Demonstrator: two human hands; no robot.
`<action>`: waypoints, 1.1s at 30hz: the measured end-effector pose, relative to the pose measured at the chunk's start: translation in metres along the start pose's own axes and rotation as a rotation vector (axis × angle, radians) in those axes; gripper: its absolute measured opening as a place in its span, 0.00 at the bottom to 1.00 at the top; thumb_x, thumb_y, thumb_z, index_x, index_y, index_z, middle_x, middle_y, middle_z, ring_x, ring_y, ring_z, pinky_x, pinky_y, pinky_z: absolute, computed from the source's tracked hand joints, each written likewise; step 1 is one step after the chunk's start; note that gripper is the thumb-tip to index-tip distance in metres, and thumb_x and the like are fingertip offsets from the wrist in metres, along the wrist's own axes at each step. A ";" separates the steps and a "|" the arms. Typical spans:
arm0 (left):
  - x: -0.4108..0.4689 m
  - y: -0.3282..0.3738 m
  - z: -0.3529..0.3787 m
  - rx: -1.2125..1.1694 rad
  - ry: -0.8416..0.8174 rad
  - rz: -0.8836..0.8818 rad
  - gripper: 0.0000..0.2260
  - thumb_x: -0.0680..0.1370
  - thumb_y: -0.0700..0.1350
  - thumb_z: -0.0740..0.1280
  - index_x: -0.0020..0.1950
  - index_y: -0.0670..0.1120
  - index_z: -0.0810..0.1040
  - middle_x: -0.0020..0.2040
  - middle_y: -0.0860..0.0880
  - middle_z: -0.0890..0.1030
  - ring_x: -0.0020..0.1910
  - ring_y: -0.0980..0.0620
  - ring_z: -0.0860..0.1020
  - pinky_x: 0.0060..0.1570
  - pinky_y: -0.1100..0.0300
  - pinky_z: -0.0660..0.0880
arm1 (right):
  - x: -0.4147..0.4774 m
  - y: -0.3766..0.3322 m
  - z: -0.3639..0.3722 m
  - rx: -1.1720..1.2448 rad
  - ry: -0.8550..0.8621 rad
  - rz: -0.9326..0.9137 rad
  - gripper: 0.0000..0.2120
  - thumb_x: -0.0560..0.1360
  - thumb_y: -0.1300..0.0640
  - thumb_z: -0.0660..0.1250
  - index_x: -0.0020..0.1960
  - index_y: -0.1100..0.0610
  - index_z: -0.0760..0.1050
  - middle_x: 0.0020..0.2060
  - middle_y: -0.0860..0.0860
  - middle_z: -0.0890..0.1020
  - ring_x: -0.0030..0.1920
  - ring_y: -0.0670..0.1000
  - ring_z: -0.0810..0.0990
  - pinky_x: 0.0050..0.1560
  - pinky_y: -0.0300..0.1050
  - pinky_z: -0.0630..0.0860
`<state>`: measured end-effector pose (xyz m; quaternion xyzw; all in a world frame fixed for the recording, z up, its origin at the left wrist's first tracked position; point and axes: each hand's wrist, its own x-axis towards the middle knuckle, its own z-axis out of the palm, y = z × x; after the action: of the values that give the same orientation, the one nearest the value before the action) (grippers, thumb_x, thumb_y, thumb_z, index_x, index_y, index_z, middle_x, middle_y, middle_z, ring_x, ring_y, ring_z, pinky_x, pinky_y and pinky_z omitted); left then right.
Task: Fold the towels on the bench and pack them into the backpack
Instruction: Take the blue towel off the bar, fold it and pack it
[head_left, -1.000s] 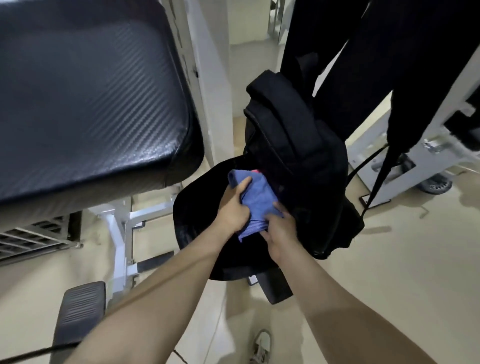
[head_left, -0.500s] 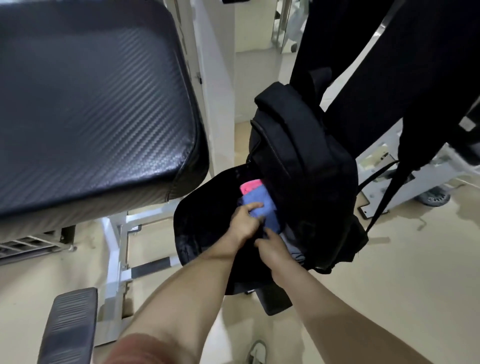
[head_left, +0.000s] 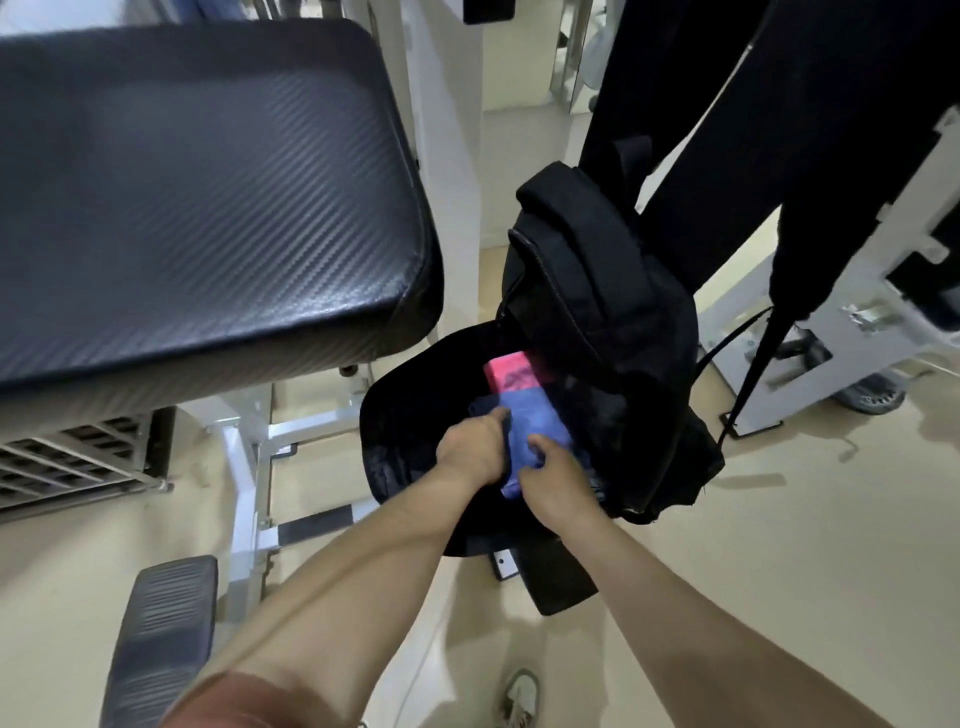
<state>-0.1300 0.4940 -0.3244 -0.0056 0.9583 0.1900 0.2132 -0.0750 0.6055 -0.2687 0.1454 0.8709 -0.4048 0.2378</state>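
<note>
So from my end: both grips are down in the open mouth of the black backpack (head_left: 597, 291), which is just off the right end of the worktop (head_left: 197, 182). Left grip (head_left: 470, 449) is curled against the left edge of the folded blue towel (head_left: 535, 421), one finger lying along the cloth. Right grip (head_left: 553, 475) is clenched over the towel's near right corner, so both are grasping that same towel.

The blue towel is partway inside the main compartment, with its near end poking out toward me between my wrists. Deeper in, right behind it and touching it, there's a folded pink towel (head_left: 511, 374). The backpack's front flap hangs open under my forearms. Down on the floor (head_left: 779, 519) I can see a light shoe (head_left: 522, 696), plus a black ribbed foot pad (head_left: 161, 623) at lower left.
</note>
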 end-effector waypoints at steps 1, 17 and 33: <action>-0.014 0.001 -0.014 -0.005 0.073 0.013 0.15 0.77 0.49 0.64 0.64 0.53 0.74 0.59 0.43 0.80 0.58 0.41 0.79 0.53 0.54 0.75 | -0.003 -0.006 -0.005 0.006 0.036 -0.034 0.19 0.76 0.65 0.59 0.66 0.60 0.71 0.62 0.59 0.77 0.60 0.61 0.76 0.61 0.52 0.72; -0.282 -0.056 -0.242 -0.396 0.713 0.541 0.13 0.71 0.39 0.63 0.47 0.52 0.83 0.38 0.58 0.81 0.39 0.59 0.78 0.43 0.66 0.73 | -0.172 -0.203 -0.049 0.268 0.473 -0.724 0.11 0.74 0.61 0.62 0.51 0.49 0.80 0.38 0.47 0.81 0.39 0.46 0.78 0.43 0.39 0.73; -0.152 -0.171 -0.408 -0.172 0.716 0.065 0.19 0.78 0.42 0.59 0.70 0.50 0.72 0.70 0.49 0.72 0.68 0.46 0.71 0.66 0.50 0.68 | -0.081 -0.416 -0.003 -0.427 0.076 -0.741 0.31 0.77 0.53 0.61 0.77 0.51 0.55 0.74 0.54 0.67 0.69 0.56 0.70 0.59 0.46 0.68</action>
<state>-0.1417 0.1752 0.0176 -0.0592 0.9524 0.2627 -0.1432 -0.1932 0.3408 0.0403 -0.2149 0.9366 -0.2681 0.0690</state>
